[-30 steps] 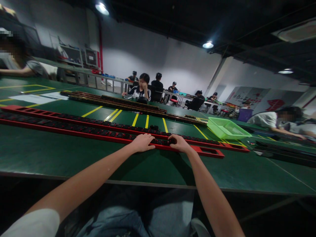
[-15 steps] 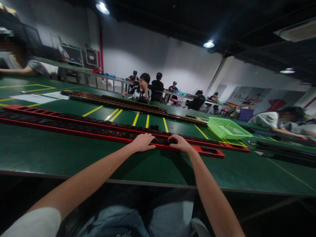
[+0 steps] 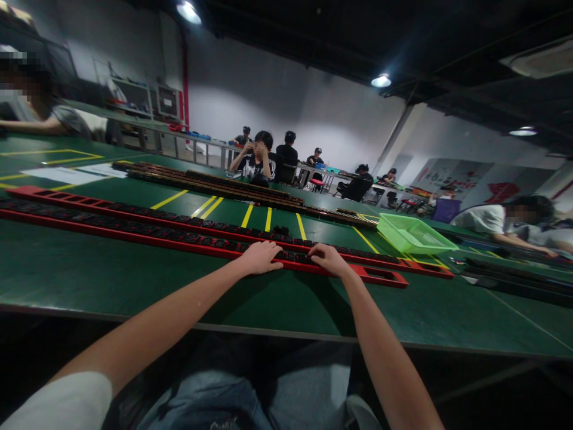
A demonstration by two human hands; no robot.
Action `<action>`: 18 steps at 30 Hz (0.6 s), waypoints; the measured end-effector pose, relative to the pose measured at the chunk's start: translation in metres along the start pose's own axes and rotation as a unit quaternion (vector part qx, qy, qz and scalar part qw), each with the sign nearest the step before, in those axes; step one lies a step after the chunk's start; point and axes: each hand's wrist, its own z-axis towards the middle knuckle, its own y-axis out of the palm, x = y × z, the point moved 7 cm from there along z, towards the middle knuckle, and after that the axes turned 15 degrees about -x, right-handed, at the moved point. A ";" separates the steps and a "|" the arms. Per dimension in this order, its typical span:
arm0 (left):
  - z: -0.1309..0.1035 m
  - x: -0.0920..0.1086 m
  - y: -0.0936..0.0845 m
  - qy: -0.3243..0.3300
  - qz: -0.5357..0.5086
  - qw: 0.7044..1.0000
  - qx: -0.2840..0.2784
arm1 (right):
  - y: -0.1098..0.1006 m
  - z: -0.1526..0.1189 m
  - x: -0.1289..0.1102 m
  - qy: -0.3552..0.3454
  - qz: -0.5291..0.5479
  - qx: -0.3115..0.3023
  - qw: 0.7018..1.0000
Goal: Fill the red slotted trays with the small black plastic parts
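Two long red frames lie side by side across the green table, filled with rows of small black parts. On the nearer red frame (image 3: 179, 243) rests my left hand (image 3: 261, 258), its fingers apart over the black parts. To its right, my right hand (image 3: 328, 259) is at the same frame with its fingers curled together at a black part; what lies between the fingertips is too small to make out. Behind it runs the farther red frame (image 3: 96, 203), with a small black piece (image 3: 280, 231) at its back edge. Open slots show near both frames' ends.
A light green basket (image 3: 414, 234) stands behind the frames' right end. Long dark strips (image 3: 215, 186) lie farther back, near white papers (image 3: 62, 175). Black bars (image 3: 514, 273) are at the right. People sit across the table and on both sides.
The fingers of my right hand have shifted slightly right along the nearer frame. My left hand stays where it was. A person across the table has raised a second hand to the head.
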 end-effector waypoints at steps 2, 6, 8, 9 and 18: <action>0.000 0.000 0.000 0.001 -0.001 1.000 0.002 | 0.000 0.000 0.001 0.005 0.000 -0.002 1.000; 0.000 -0.001 0.001 0.002 0.002 1.000 0.001 | 0.000 0.001 0.002 0.010 0.009 -0.002 1.000; 0.000 -0.001 0.001 0.001 0.003 1.000 0.001 | 0.000 0.001 0.002 0.008 0.012 0.000 1.000; 0.000 -0.001 0.001 0.001 0.003 1.000 0.000 | 0.000 0.001 0.002 0.006 0.013 0.001 1.000; -0.001 0.001 -0.001 -0.006 0.003 1.000 -0.003 | 0.004 0.003 0.009 0.020 0.024 -0.011 0.999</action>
